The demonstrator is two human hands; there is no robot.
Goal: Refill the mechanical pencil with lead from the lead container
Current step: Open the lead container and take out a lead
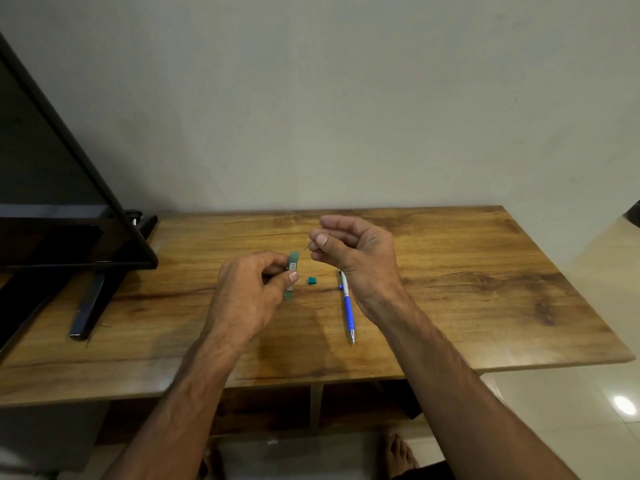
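My left hand point(251, 289) grips a slim green lead container point(292, 268), held upright above the wooden table point(467, 271). Its small green cap point(312, 280) lies on the table just to the right. My right hand point(349, 254) pinches a thin lead point(307, 247) between thumb and forefinger, its tip pointing left toward the top of the container. The blue and white mechanical pencil point(347, 306) lies on the table under my right wrist, tip toward me.
A black monitor point(52, 209) on a black stand point(90, 306) takes up the table's left side. A plain wall rises behind the table. Tiled floor point(571, 410) lies to the right, and bare feet show below the table's front edge.
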